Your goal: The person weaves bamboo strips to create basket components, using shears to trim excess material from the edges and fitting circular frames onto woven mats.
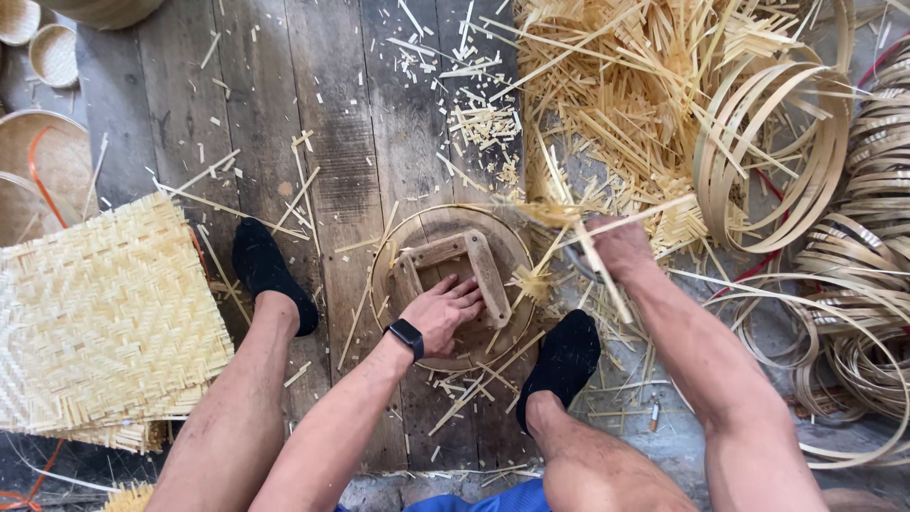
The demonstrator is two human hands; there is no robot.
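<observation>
My left hand [445, 311] presses flat on a round wooden form [427, 228] that carries a square wooden frame [483, 267] and lies on the floor between my feet. A thin bamboo hoop [398, 237] runs around the form's rim. My right hand [621, 248] is closed on a dark-handled tool together with pale bamboo strips [607, 275] that stick out both ways, just right of the form. A black watch sits on my left wrist.
A stack of woven bamboo mats [95, 313] lies at the left. Loose bamboo strips [616, 104] are heaped at the upper right, with coiled bamboo hoops [777, 152] beside them. Small baskets [52, 52] sit at the top left. Offcuts litter the plank floor [313, 114].
</observation>
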